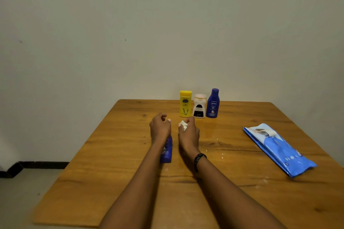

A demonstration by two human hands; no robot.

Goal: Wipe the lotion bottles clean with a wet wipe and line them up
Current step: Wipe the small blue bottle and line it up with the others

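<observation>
- Wooden table [121, 154], orange-brown with dark knots, its far edge against a pale wall [167, 24]; take that far edge as 12 o'clock.
- Between 12 and 1 o'clock three lotion bottles stand upright in a close row: a yellow bottle [185, 104] on the left, a squat white bottle [199, 107] with a dark label in the middle, and a dark blue bottle [213, 104] on the right. The white one stands just beside both neighbours.
- Near the table's centre a violet-blue bottle [167, 151] shows under the left wrist, its far end hidden by the hand.
- The left hand [160, 129] sits over that bottle with its fingers curled; I cannot tell if they actually grip it.
- The right hand [189, 135], just beside the left at its 3 o'clock, pinches a crumpled white wet wipe [183, 125] in its fingertips.
- A dark bracelet [199, 157] circles the right wrist.
- At 3 o'clock, well apart from the hands, a blue wipes packet [279, 151] lies flat with its flap lifted.
- Small pale specks dot the wood between the right arm and the packet.
</observation>
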